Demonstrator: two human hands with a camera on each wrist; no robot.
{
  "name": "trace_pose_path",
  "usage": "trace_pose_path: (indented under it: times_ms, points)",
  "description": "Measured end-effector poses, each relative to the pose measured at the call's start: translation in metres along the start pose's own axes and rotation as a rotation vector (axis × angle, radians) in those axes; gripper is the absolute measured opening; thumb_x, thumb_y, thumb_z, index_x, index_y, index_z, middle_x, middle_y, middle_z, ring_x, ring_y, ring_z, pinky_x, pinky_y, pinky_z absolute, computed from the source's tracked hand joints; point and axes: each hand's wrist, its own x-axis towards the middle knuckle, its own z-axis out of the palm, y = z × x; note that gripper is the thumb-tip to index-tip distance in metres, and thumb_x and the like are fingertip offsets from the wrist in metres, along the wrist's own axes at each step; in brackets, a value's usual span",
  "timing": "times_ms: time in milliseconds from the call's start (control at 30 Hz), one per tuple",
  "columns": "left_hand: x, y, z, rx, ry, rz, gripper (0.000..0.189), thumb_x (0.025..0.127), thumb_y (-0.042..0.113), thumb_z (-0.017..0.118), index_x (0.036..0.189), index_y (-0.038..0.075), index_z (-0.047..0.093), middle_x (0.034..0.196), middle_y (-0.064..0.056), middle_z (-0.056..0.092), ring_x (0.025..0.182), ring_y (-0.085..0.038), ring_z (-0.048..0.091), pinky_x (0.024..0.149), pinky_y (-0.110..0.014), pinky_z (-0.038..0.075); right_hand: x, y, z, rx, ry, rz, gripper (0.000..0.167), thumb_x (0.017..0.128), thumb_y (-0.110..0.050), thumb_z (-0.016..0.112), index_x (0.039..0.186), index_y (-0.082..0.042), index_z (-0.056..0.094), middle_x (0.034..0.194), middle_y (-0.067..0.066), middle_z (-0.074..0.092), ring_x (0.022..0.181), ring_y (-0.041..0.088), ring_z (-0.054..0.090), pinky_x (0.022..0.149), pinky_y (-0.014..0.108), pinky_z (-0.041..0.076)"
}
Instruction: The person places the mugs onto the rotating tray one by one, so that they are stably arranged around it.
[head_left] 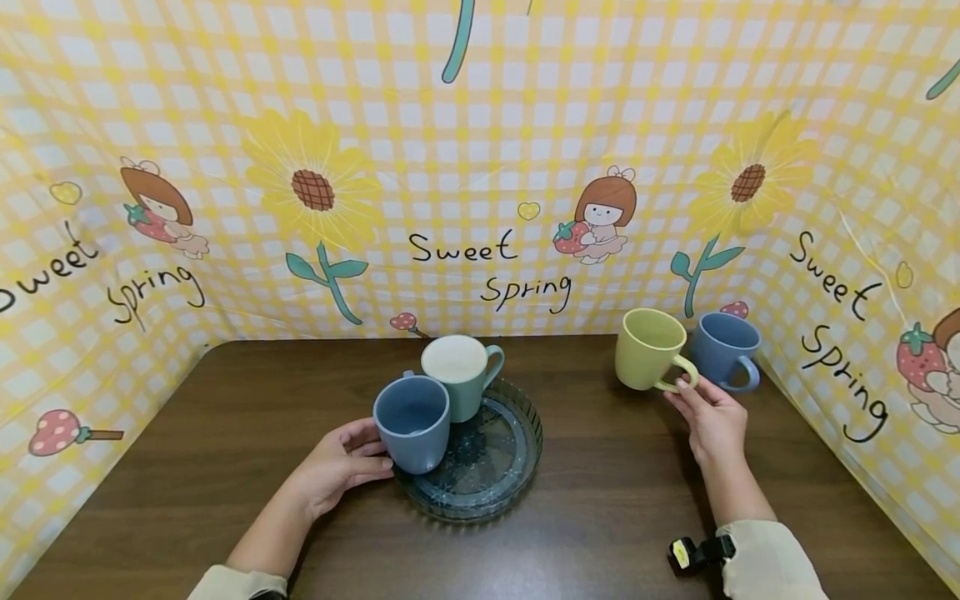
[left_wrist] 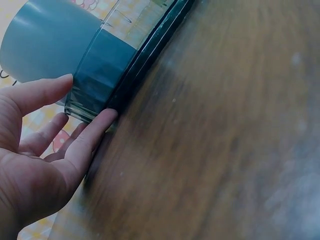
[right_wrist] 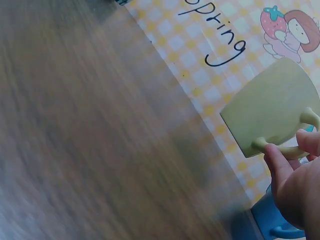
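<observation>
My right hand (head_left: 718,418) pinches the handle of a yellow-green mug (head_left: 651,352). In the right wrist view that mug (right_wrist: 277,107) hangs above the table with a gap under its base. Just to its right a blue mug (head_left: 726,343) stands upright. On a clear dark glass tray (head_left: 480,492) stand a darker blue mug (head_left: 412,427) and a mint-green mug (head_left: 467,398), side by side. With fingers spread and fairly straight, my left hand (head_left: 337,467) touches the tray's left edge next to the darker blue mug; its thumb is low against the rim.
A brown wooden table (head_left: 592,475) bears the tray and mugs. Yellow checked cloth (head_left: 480,192) hangs behind it and along both sides. A black strap with a small device (head_left: 697,554) sits at the right wrist.
</observation>
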Motion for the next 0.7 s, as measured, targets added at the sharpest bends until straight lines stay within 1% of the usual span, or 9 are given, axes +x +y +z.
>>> trace_pose_path:
  times_ms: [333,567,700]
  points:
    - [0.0,0.002,0.0,0.0,0.011,-0.016,0.073,0.083,-0.007,0.072,0.144,-0.01,0.032,0.13,-0.017,0.052,0.109,-0.018,0.06,0.087,-0.042,0.055,-0.009,-0.002,0.007,0.006,-0.06,-0.001,0.029,0.087,0.019,0.057,0.08,-0.002,0.076,0.078,0.009,0.07,0.069,0.017,0.07,0.067,0.032,0.06]
    - [0.0,0.003,-0.003,0.002,0.031,0.005,0.071,0.084,-0.007,0.07,0.143,-0.013,0.032,0.127,-0.018,0.055,0.102,-0.018,0.064,0.087,-0.039,0.055,-0.015,-0.003,0.013,0.018,-0.108,-0.009,0.028,0.088,0.019,0.056,0.083,-0.001,0.076,0.079,0.01,0.07,0.071,0.017,0.07,0.068,0.032,0.06]
    - [0.001,0.003,-0.004,0.005,0.033,0.014,0.069,0.084,-0.007,0.069,0.142,-0.014,0.032,0.128,-0.019,0.055,0.1,-0.017,0.066,0.087,-0.037,0.055,-0.018,-0.003,0.016,0.017,-0.132,-0.01,0.024,0.088,0.018,0.057,0.087,0.002,0.076,0.08,0.01,0.07,0.073,0.017,0.07,0.069,0.033,0.06]
